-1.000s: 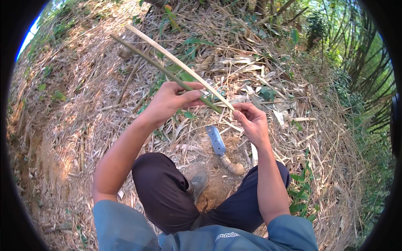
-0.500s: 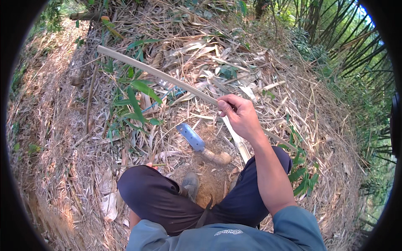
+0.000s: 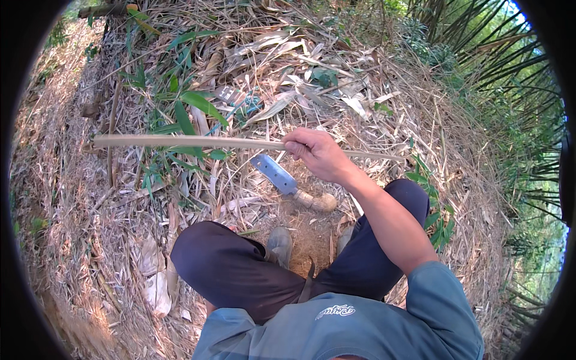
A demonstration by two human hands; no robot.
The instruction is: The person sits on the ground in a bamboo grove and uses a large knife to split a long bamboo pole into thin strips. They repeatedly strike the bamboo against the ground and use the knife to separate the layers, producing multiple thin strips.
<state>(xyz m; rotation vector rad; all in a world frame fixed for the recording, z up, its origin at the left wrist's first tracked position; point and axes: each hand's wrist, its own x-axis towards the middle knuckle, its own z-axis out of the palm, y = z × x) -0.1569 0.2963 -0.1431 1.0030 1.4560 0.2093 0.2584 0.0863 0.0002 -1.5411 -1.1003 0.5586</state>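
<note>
My right hand [image 3: 317,155] is closed in a pinch round a long, pale bamboo strip [image 3: 192,141]. The strip lies nearly level across the view, its longer part reaching to the left and a thinner length showing past my wrist. Below it, on the ground between my feet and the strip, rests a knife [image 3: 277,176] with a broad, holed blade and a thick, curved, pale handle. Only a sliver of my left hand [image 3: 233,228] shows beyond my left knee, close to a short green piece [image 3: 248,232]; the knee hides its fingers.
Dry bamboo leaves and straw [image 3: 282,45] cover the ground. Green leafy shoots [image 3: 186,123] grow ahead on the left, beside a dark flat object with blue string [image 3: 243,102]. More leaves [image 3: 441,231] stand by my right knee [image 3: 408,201]. Bamboo stems [image 3: 492,54] rise at the far right.
My right hand has moved a little left, and the bamboo strip has swung from a slant to nearly level, its left end coming down toward me. The knife still lies on the ground.
</note>
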